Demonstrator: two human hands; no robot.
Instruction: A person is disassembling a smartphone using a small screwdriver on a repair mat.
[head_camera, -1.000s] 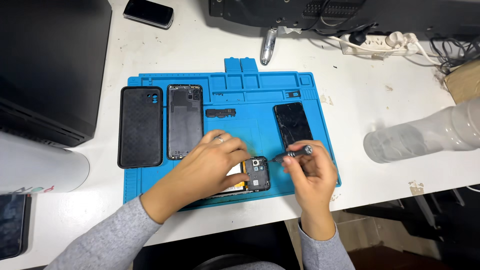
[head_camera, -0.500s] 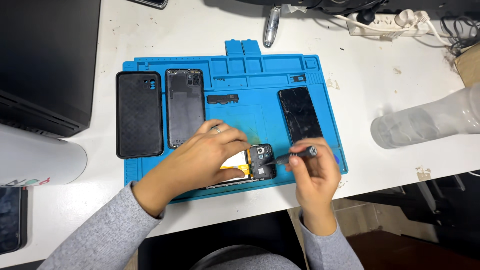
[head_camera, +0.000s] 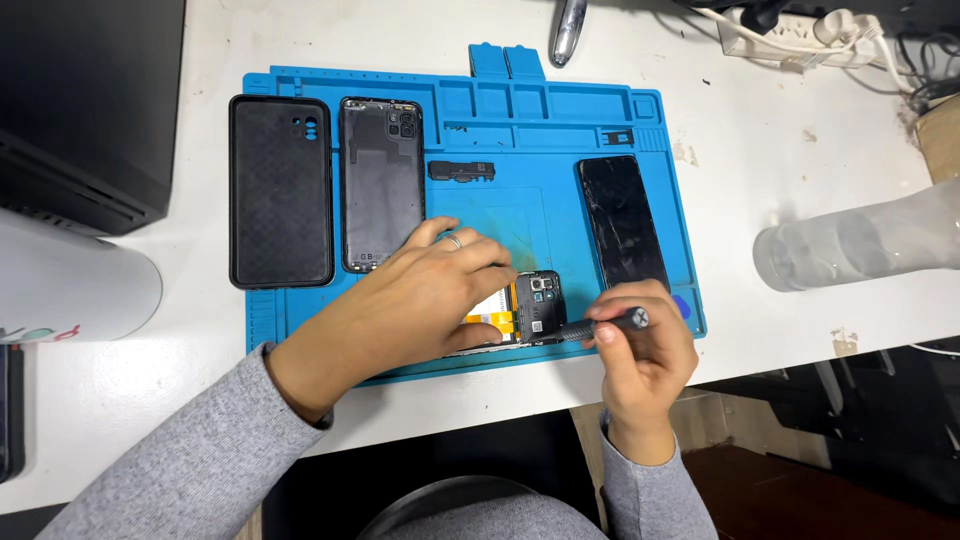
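Note:
An opened phone (head_camera: 528, 308) with its insides showing lies near the front edge of a blue work mat (head_camera: 520, 215). My left hand (head_camera: 415, 295) lies flat over most of it and presses it down; only the camera end shows. My right hand (head_camera: 645, 345) grips a small dark screwdriver (head_camera: 600, 326), its tip touching the phone's right edge. On the mat to the right lies a cracked black screen (head_camera: 622, 222). A small black part (head_camera: 463, 170) rests in the mat's middle.
A black phone case (head_camera: 280, 190) and a black back cover (head_camera: 382, 185) lie on the mat's left. A clear plastic bottle (head_camera: 860, 245) lies on its side at right. A black box (head_camera: 85, 100) stands at left, a white cylinder (head_camera: 70, 285) beside it, a power strip (head_camera: 800, 35) behind.
The view has shifted a little. My right hand has lowered the screwdriver from above the phone's edge down against its right side. My left hand stays on the phone.

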